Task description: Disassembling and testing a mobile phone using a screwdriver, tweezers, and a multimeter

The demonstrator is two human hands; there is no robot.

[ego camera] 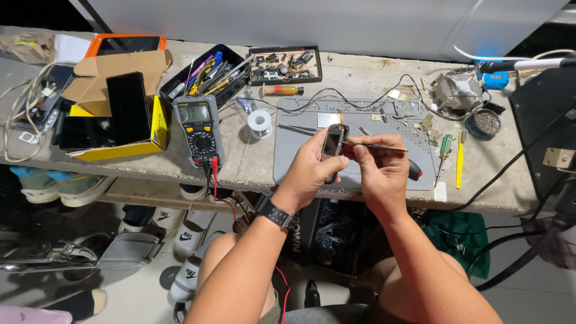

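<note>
1. Head view: the left hand (312, 168) grips a small dark phone (333, 144) upright above the grey work mat (300, 174), thumb and fingers clamped along its edges.
2. The right hand (381, 168) is closed on thin metal tweezers (375, 144), their tip touching the phone's right edge.
3. Judging from this, the step in hand is picking at something on the phone's side; the next move calls for a steady hold and a fine pull.
4. Left of the mat stand a solder spool (260, 122) and a multimeter (198, 129).
</note>
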